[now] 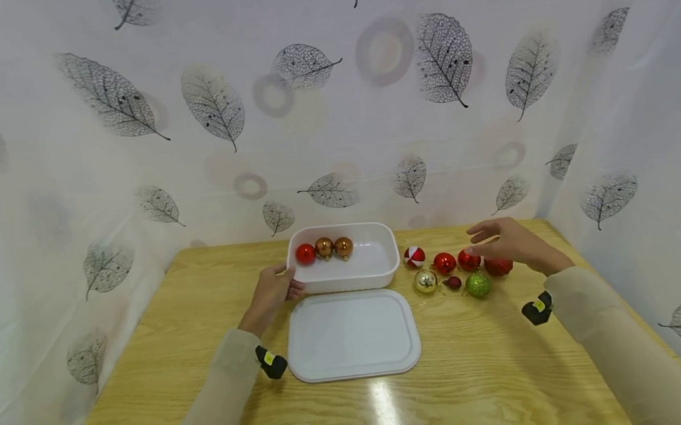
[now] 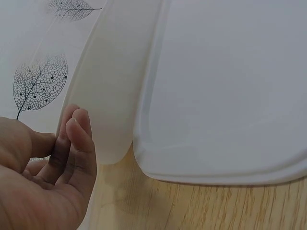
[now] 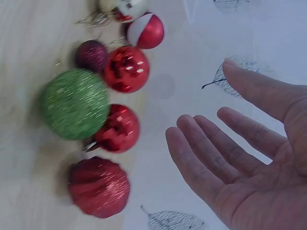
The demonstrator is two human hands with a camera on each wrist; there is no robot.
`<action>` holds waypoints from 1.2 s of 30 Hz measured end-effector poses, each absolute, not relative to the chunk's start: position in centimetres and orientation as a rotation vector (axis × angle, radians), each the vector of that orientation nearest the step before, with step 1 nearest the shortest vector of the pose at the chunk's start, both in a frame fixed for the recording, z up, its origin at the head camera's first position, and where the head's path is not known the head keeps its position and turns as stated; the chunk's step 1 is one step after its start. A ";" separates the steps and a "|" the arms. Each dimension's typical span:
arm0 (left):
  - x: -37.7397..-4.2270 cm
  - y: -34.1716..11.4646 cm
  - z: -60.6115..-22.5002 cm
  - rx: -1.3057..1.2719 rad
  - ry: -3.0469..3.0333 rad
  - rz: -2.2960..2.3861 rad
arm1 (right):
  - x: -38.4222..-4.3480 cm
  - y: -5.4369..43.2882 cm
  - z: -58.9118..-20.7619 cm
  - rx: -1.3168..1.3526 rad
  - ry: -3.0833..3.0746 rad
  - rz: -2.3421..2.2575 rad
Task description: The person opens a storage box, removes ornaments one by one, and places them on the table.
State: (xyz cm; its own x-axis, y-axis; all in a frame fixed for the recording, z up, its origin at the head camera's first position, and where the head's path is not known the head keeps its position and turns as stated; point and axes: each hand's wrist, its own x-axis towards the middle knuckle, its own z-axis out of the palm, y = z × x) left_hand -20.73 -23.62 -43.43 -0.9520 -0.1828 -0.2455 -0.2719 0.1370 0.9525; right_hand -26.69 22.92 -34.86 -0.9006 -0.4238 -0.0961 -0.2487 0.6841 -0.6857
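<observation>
My left hand [image 1: 273, 287] pinches the front left corner of a white plastic box [image 1: 343, 283], thumb at the rim and fingers along the outer wall. Inside the box lie a red Christmas ball [image 1: 305, 254] and two copper-brown ones [image 1: 324, 248]. Over the right side of the table, my right hand [image 1: 512, 243] hovers with spread fingers and holds nothing. Below and beside it are a ridged dark red ornament [image 3: 99, 187], a glittery green ball [image 3: 76, 104] and shiny red balls [image 3: 126, 69].
A white lid [image 1: 354, 335] lies flat just in front of the box. Left of the red balls are a red-and-white ball [image 1: 415, 257], a gold ball [image 1: 426, 281] and a small dark red ornament [image 1: 452, 283]. A leaf-patterned curtain [image 1: 325, 131] hangs behind the wooden table [image 1: 473, 371].
</observation>
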 end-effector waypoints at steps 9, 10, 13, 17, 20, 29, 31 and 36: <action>-20.8 -23.7 -43.6 -0.470 2.322 1.957 | -27.8 18.5 -33.0 -0.587 2.590 -1.065; -20.8 -23.7 -43.6 -0.468 2.321 1.958 | -27.9 17.9 -33.0 -0.606 2.574 -1.078; -20.8 -23.6 -43.5 -0.467 2.318 1.964 | -28.2 16.1 -33.1 -0.645 2.537 -1.099; -20.8 -23.6 -43.5 -0.474 2.317 1.962 | -28.6 13.7 -33.6 -0.676 2.525 -1.087; -20.8 -23.6 -43.5 -0.483 2.313 1.961 | -28.9 11.8 -34.2 -0.708 2.534 -1.063; -20.8 -23.6 -43.5 -0.476 2.327 1.957 | -29.2 6.5 -36.2 -0.712 2.440 -1.102; -20.8 -23.6 -43.5 -0.477 2.327 1.958 | -29.3 5.7 -36.7 -0.696 2.409 -1.137; -20.9 -23.7 -43.5 -0.480 2.321 1.957 | -29.7 3.8 -38.2 -0.634 2.378 -1.191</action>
State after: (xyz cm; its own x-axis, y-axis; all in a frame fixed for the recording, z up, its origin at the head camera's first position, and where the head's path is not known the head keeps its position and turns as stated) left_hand -20.86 -23.73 -43.47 -0.9490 -0.1920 -0.2502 -0.2791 0.1416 0.9498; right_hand -29.73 3.77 -38.23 -0.8148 -0.5597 -0.1512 -0.2141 0.5328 -0.8187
